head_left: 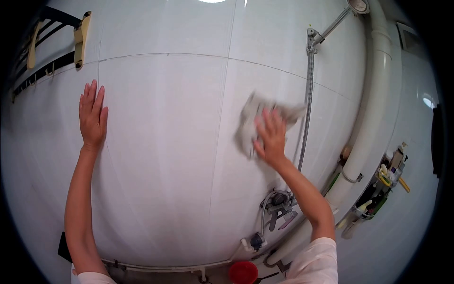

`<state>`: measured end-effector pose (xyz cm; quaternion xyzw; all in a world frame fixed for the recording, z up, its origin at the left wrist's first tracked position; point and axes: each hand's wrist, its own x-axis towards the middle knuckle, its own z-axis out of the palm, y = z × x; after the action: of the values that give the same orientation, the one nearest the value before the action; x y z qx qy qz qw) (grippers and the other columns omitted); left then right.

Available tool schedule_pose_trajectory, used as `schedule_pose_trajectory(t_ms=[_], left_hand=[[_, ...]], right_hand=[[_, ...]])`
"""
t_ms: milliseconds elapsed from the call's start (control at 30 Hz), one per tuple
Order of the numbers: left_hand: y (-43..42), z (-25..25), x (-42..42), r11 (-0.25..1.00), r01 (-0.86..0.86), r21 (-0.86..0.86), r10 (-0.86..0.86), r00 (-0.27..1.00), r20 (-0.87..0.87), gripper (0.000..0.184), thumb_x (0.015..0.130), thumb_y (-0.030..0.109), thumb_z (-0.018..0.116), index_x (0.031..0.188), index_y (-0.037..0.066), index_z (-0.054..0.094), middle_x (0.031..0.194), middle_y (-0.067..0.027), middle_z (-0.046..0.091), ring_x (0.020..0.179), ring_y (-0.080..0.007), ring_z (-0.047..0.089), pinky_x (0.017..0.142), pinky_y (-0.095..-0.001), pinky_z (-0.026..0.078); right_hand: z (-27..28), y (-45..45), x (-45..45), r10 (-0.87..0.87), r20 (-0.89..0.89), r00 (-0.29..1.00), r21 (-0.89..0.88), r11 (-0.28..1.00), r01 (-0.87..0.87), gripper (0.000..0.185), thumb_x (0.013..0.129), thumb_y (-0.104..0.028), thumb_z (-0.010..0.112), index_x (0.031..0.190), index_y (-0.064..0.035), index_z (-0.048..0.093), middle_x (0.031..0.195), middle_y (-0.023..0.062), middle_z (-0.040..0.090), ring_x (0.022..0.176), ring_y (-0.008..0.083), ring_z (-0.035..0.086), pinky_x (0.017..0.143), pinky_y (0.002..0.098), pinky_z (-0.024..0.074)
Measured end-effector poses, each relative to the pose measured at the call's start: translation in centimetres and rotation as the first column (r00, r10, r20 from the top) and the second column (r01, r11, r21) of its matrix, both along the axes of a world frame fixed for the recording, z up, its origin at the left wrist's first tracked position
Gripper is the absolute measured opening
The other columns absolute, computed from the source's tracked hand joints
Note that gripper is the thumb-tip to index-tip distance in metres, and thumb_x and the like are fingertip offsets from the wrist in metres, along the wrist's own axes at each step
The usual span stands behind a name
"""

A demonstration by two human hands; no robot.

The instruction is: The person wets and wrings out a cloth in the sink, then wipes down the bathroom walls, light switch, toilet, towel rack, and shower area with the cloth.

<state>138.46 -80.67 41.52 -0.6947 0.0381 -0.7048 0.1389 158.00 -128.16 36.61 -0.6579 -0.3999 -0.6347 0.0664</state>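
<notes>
My left hand (93, 116) lies flat on the white tiled wall (161, 128), fingers stretched upward and holding nothing. Against the same wall, right of the middle, my right hand (272, 138) presses a greyish-white cloth (250, 125) under its palm and fingers. The cloth is crumpled and blurred, with darker marks on it, and its right corner reaches close to the metal shower hose (309, 94).
A black and tan rack (81, 40) with hooks hangs at upper left. The shower mixer (279, 203) sits below my right hand. A white pipe (369, 123) and a wall caddy (378, 187) of toiletries are at right. Down low is a red basin (243, 273).
</notes>
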Motion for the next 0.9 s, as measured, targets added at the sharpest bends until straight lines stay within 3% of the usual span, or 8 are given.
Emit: schedule_pose_trajectory(t_ms=[100, 233, 333, 433, 700, 767, 833, 900], left_hand=[[-0.1, 0.0, 0.1, 1.000, -0.011, -0.010, 0.011, 1.000, 0.011, 0.045, 0.095, 0.013, 0.046, 0.140, 0.012, 0.046, 0.150, -0.0059, 0.036, 0.142, -0.0264, 0.028, 0.115, -0.0432, 0.020], [0.0, 0.0, 0.0, 1.000, 0.006, 0.001, -0.006, 1.000, 0.018, 0.045, 0.095, 0.013, 0.045, 0.140, 0.012, 0.046, 0.150, -0.0057, 0.037, 0.141, -0.0261, 0.028, 0.115, -0.0429, 0.020], [0.0, 0.1, 0.2, 1.000, 0.012, 0.011, -0.012, 1.000, 0.013, 0.045, 0.095, 0.013, 0.045, 0.140, 0.012, 0.046, 0.150, -0.0057, 0.036, 0.141, -0.0262, 0.029, 0.115, -0.0427, 0.020], [0.0, 0.1, 0.2, 1.000, 0.007, 0.024, -0.007, 1.000, 0.021, 0.045, 0.095, 0.013, 0.046, 0.140, 0.012, 0.047, 0.151, -0.0057, 0.036, 0.141, -0.0264, 0.029, 0.115, -0.0427, 0.021], [0.4, 0.0, 0.6, 0.999, 0.019, 0.026, -0.019, 0.999, 0.029, 0.044, 0.096, 0.013, 0.045, 0.140, 0.012, 0.046, 0.151, -0.0053, 0.036, 0.141, -0.0263, 0.029, 0.115, -0.0437, 0.021], [0.6, 0.1, 0.6, 0.999, 0.020, 0.036, -0.021, 0.999, 0.037, 0.044, 0.096, 0.014, 0.045, 0.140, 0.012, 0.046, 0.151, -0.0051, 0.036, 0.141, -0.0260, 0.029, 0.115, -0.0437, 0.021], [0.8, 0.1, 0.8, 0.998, 0.022, 0.055, -0.024, 0.999, 0.043, 0.045, 0.096, 0.014, 0.046, 0.141, 0.013, 0.045, 0.151, -0.0049, 0.035, 0.141, -0.0257, 0.029, 0.115, -0.0435, 0.020], [0.6, 0.0, 0.6, 0.999, 0.018, 0.045, -0.018, 1.000, 0.018, 0.045, 0.095, 0.012, 0.045, 0.141, 0.011, 0.044, 0.151, -0.0062, 0.035, 0.142, -0.0264, 0.028, 0.115, -0.0427, 0.019]], right_hand=[[1.7, -2.8, -0.8, -0.038, -0.069, 0.997, -0.283, 0.959, 0.017, 0.065, 0.075, -0.027, 0.068, 0.137, -0.0195, 0.049, 0.152, 0.0093, 0.034, 0.138, 0.0349, 0.033, 0.112, 0.0518, 0.0232], [14.2, -2.0, 2.4, -0.019, 0.105, 0.994, 0.213, 0.977, -0.004, 0.055, 0.087, -0.030, 0.061, 0.138, -0.0151, 0.048, 0.151, 0.0106, 0.033, 0.139, 0.0361, 0.029, 0.107, 0.0481, 0.0295], [20.4, 1.6, 4.2, 0.029, 0.171, 0.985, 0.468, 0.877, -0.107, 0.052, 0.088, -0.041, 0.057, 0.133, -0.0166, 0.053, 0.147, 0.0108, 0.039, 0.136, 0.0369, 0.031, 0.104, 0.0584, 0.0236], [17.8, 6.2, 2.3, 0.022, 0.197, 0.980, 0.398, 0.912, -0.100, 0.055, 0.083, -0.038, 0.062, 0.133, -0.0168, 0.053, 0.148, 0.0107, 0.039, 0.137, 0.0376, 0.031, 0.105, 0.0605, 0.0211], [-10.0, 5.0, -3.0, 0.025, -0.131, 0.991, -0.332, 0.941, -0.068, 0.069, 0.070, -0.031, 0.069, 0.136, -0.0256, 0.051, 0.149, 0.0040, 0.040, 0.135, 0.0304, 0.039, 0.108, 0.0545, 0.0277], [-10.7, 0.5, -0.8, 0.021, -0.183, 0.983, -0.334, 0.939, -0.083, 0.069, 0.070, -0.029, 0.071, 0.136, -0.0262, 0.051, 0.147, 0.0020, 0.042, 0.131, 0.0276, 0.044, 0.106, 0.0551, 0.0325], [-7.2, -2.1, 1.3, 0.138, -0.360, 0.923, -0.004, 0.989, -0.150, 0.063, 0.073, -0.025, 0.069, 0.134, -0.0248, 0.054, 0.148, 0.0051, 0.041, 0.130, 0.0283, 0.046, 0.107, 0.0551, 0.0311], [-1.8, -2.5, 1.8, 0.089, -0.213, 0.973, 0.272, 0.962, -0.029, 0.059, 0.080, -0.024, 0.063, 0.138, -0.0194, 0.049, 0.150, 0.0105, 0.036, 0.139, 0.0339, 0.031, 0.109, 0.0582, 0.0223]])
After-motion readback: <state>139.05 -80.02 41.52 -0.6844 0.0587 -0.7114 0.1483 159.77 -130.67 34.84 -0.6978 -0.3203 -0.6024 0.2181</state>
